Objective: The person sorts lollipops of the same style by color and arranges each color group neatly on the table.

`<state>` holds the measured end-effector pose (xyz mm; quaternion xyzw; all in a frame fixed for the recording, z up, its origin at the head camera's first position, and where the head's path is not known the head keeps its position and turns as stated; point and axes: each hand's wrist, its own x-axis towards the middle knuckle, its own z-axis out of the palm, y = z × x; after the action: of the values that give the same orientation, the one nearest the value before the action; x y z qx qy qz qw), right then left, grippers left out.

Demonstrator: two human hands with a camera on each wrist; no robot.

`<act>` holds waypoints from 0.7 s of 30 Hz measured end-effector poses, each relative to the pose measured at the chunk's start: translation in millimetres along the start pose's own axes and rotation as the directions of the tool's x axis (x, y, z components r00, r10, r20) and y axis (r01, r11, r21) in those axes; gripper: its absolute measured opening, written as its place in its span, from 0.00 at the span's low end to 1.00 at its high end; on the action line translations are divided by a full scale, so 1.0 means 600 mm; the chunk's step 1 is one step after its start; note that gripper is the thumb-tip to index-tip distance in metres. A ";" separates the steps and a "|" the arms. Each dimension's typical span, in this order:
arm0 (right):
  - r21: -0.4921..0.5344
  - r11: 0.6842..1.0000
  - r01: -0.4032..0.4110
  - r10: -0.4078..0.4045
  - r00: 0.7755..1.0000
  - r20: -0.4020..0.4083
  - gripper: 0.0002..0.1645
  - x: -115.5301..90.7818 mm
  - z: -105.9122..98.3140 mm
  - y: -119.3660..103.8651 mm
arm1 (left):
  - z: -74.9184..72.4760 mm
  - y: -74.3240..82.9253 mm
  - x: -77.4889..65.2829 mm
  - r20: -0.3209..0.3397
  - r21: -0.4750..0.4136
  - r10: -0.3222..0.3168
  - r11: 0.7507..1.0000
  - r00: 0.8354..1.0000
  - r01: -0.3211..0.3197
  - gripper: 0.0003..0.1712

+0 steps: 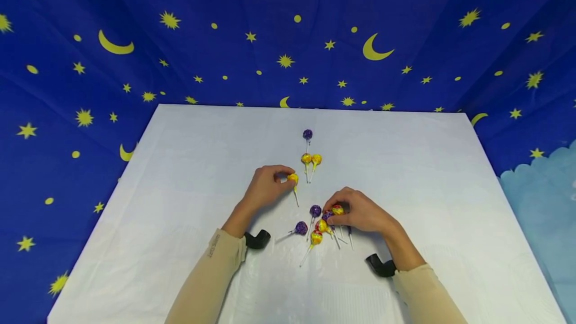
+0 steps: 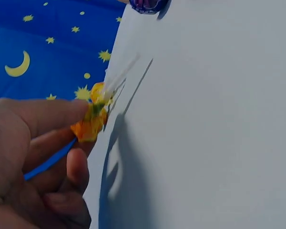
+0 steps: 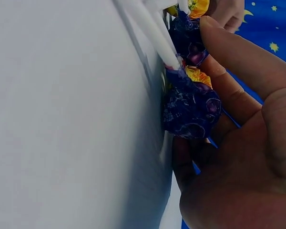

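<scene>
My left hand (image 1: 265,186) pinches a yellow-wrapped lollipop (image 1: 293,179) by its head, its white stick pointing toward me. The same lollipop (image 2: 89,125) shows between thumb and fingers in the left wrist view. At a loose cluster, my right hand (image 1: 360,211) pinches a purple-wrapped lollipop (image 3: 188,43) between thumb and fingers. Nearer in that wrist view, another purple lollipop (image 3: 193,112) lies beside the fingers. Around the right fingertips are yellow-and-red lollipops (image 1: 316,237) and more purple lollipops (image 1: 301,228), some partly hidden by the hand.
Farther up the white table (image 1: 202,139), a purple lollipop (image 1: 308,134) lies above two side-by-side yellow lollipops (image 1: 317,159). Black curved pieces (image 1: 258,239) stick out by both sleeve cuffs. A blue star-and-moon cloth (image 1: 247,14) hangs behind the table.
</scene>
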<state>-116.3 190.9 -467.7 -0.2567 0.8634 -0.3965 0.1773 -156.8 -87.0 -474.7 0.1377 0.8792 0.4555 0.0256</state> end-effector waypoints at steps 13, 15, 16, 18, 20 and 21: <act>0.001 1.000 0.009 -0.009 1.000 -0.017 0.12 -0.002 0.005 0.005 | 0.000 0.013 0.043 -0.060 0.118 -0.095 0.988 0.994 0.101 0.13; -0.002 1.000 0.004 -0.004 1.000 -0.021 0.12 -0.002 0.005 0.004 | -0.002 0.015 0.051 -0.052 0.118 -0.108 0.987 0.993 0.113 0.13; -0.001 1.000 0.001 -0.001 1.000 -0.023 0.12 -0.002 0.005 0.004 | -0.003 0.017 0.054 -0.048 0.115 -0.114 0.986 0.992 0.119 0.13; -0.001 1.000 0.002 -0.002 1.000 -0.028 0.12 -0.002 0.005 0.004 | -0.003 0.017 0.061 -0.047 0.116 -0.120 0.985 0.992 0.124 0.13; -0.004 1.000 0.016 -0.016 0.999 -0.028 0.12 0.000 0.006 0.003 | -0.003 0.014 0.067 -0.056 0.120 -0.125 0.984 0.991 0.131 0.12; -0.007 1.000 0.021 -0.021 0.999 -0.028 0.12 0.000 0.006 0.003 | -0.003 0.013 0.069 -0.062 0.120 -0.126 0.984 0.990 0.133 0.12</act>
<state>-115.1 189.4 -471.2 -0.2608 0.8643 -0.3991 0.1601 -195.1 -73.2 -464.1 0.0691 0.9132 0.4009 0.0227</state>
